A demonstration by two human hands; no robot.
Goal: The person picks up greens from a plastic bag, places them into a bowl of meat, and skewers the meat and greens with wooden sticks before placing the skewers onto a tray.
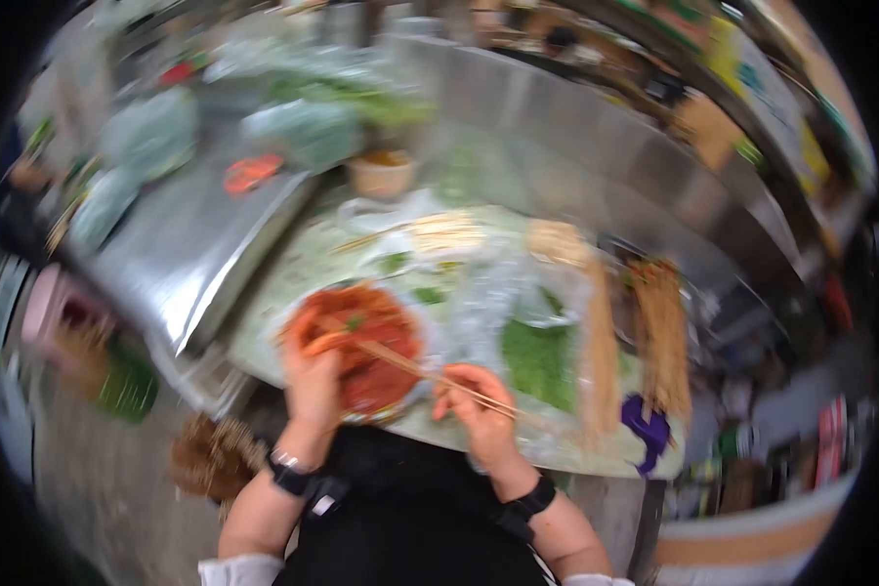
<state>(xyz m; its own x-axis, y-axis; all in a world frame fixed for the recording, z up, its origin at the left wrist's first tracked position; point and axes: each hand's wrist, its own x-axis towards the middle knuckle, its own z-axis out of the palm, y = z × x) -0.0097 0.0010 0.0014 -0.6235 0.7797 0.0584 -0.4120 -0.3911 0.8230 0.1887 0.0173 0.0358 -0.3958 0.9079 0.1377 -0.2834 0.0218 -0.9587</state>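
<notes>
My left hand (314,376) is over the left side of a round bowl of red-orange food (383,379), its fingers closed around something orange at the end of a skewer. My right hand (477,408) grips thin wooden skewers (400,361), which run from the bowl out past my fingers. A small green piece shows near the skewer tips. To the right of the bowl lie green leaves (539,363) in clear plastic. Motion blur hides the finer detail at my fingertips.
Loose skewers (444,232) lie behind the bowl near a small tub (381,174). Skewer bundles (660,342) and a purple item (646,430) are at the right. A metal counter (190,234) with plastic bags (308,132) stands left. A metal panel (576,137) rises behind.
</notes>
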